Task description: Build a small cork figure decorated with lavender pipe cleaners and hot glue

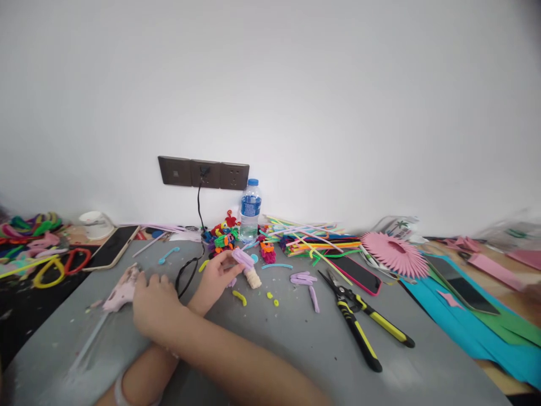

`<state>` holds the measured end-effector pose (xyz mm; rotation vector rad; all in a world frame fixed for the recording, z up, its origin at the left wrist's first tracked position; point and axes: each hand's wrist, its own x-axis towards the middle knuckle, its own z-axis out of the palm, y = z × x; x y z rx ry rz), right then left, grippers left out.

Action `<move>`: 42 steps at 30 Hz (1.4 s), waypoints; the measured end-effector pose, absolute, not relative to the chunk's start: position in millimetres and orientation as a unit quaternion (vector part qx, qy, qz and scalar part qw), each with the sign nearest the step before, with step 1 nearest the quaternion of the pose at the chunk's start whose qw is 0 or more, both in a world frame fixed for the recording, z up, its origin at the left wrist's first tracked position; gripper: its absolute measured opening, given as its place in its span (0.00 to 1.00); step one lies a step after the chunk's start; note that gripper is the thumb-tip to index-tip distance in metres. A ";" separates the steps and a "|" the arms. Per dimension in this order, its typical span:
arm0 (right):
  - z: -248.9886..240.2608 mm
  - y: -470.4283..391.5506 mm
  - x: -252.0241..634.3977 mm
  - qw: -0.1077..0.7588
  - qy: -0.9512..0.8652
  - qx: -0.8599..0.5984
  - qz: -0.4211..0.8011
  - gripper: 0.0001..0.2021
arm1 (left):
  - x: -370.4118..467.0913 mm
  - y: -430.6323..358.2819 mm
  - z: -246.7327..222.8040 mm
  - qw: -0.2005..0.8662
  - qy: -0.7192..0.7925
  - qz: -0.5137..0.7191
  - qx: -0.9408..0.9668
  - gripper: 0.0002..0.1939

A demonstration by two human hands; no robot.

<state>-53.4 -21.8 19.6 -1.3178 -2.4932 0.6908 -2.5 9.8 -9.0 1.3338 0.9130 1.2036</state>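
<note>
My arms cross, the right over the left. My left hand (217,279) pinches a small figure of lilac pipe cleaner (243,259) with a cream lower part, held just above the grey table. At the left, my right hand (156,307) has its fingers curled over the end of a pale pink glue gun (122,288); my palm side is hidden. A translucent glue stick (91,341) trails from the gun, blurred. Near my left hand lie short yellow pipe cleaner pieces (239,298). Bent lilac pieces (303,278) rest to the right.
Black and yellow pliers (359,316) lie at the right. Behind stand a water bottle (251,211) and a heap of pipe cleaners (313,239). A black cord (198,211) hangs from the wall socket. Phones (355,273), scissors (76,260) and coloured paper (456,327) lie around.
</note>
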 end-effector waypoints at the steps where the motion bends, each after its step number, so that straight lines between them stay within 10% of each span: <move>1: 21.3 -26.9 -48.5 0.142 -0.857 -0.444 0.218 0.29 | -2.7 9.9 -8.1 0.534 0.385 0.504 0.560 0.16; 8: 37.5 -69.7 40.0 0.367 -0.855 -0.320 0.181 0.11 | -4.6 18.2 -12.2 0.521 0.406 0.523 0.539 0.23; 13: 6.9 -74.2 155.5 0.520 -0.687 -0.482 0.159 0.08 | -7.6 20.4 -10.9 0.504 0.425 0.510 0.552 0.25; 27: -20.8 -36.1 292.9 0.204 -0.704 -0.674 0.092 0.06 | -2.3 15.3 -3.7 0.505 0.462 0.492 0.538 0.29; 42: 34.2 -22.4 285.6 0.325 -0.605 -0.579 0.439 0.13 | -3.3 12.4 -0.6 0.525 0.473 0.483 0.518 0.28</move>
